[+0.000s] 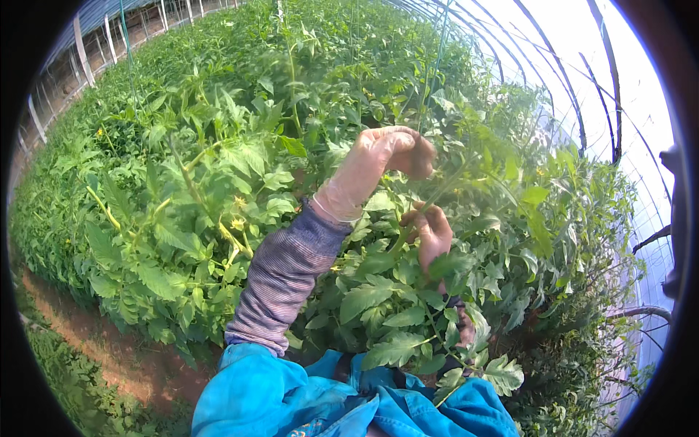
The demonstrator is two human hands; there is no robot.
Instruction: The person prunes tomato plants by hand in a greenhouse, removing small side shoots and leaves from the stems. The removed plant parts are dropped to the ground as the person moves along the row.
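Observation:
My left hand (389, 153), in a thin translucent glove, bends over the tomato plants with its fingers curled. A length of green twine (437, 60) comes down from above and meets this hand; the fingertips are blurred, and whether they grip the twine is hidden. Below and to the right, my right hand (434, 235) closes its thumb and fingers around a green tomato stem (445, 188). That stem slants up to the right, its leafy top blurred. Broad tomato leaves (366, 300) cover part of my right forearm.
Dense tomato plants (202, 109) surround me, some with yellow flowers (238, 223). Another green twine (124, 33) hangs at the left. Bare soil (120, 360) forms a path at lower left. Curved greenhouse ribs (568, 82) and plastic sheeting (650, 235) bound the right side.

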